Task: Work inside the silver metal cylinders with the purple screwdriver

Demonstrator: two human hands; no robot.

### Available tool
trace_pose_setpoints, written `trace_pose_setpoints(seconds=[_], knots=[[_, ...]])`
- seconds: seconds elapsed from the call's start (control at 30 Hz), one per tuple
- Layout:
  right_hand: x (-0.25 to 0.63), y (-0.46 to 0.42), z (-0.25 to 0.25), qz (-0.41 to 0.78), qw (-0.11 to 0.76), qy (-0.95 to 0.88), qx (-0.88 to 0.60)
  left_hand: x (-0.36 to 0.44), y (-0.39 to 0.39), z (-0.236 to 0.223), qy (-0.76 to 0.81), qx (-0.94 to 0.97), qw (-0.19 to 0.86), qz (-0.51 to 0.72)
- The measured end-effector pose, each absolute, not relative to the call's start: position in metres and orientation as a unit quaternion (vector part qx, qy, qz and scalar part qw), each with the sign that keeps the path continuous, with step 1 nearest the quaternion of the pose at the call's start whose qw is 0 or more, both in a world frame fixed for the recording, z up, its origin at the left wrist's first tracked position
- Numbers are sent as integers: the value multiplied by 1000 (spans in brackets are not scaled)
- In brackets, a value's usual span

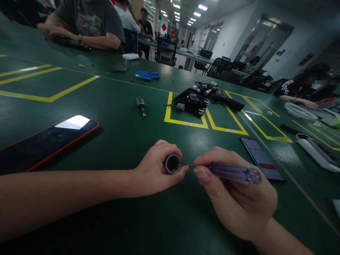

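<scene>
My left hand (156, 170) is wrapped round a short metal cylinder (172, 164), its open, hollow end facing me. In my right hand (239, 198) is a screwdriver (228, 172) with a clear purple handle, held between thumb and fingers. Its thin shaft points left and meets the cylinder's right rim; whether the tip touches the rim or lies behind it I cannot tell. Beyond my hands, a metal part with a narrow stem (140, 105) lies on the green table (119, 134).
A red-cased phone (50, 143) lies at left, another phone (261, 157) at right. Farther back are a blue glove (147, 75), a black patterned pad (192, 102) bearing metal parts and cables, and yellow tape outlines (186, 124). A person (90, 24) sits across the table.
</scene>
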State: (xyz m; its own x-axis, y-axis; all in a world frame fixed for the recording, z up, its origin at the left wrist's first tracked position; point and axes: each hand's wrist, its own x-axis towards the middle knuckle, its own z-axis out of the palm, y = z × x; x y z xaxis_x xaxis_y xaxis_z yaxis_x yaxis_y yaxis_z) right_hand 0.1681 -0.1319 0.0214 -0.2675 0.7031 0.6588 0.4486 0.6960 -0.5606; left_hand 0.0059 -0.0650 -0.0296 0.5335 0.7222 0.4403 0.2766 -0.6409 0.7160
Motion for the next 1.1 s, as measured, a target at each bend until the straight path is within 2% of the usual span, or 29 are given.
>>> trace_pose_setpoints(seconds=[0.93, 1.1], knots=[[171, -128, 19, 156, 537, -735, -383, 4, -65, -27, 326, 829, 287, 353], [169, -128, 18, 172, 512, -761, -359, 4, -65, -29, 316, 825, 290, 367]])
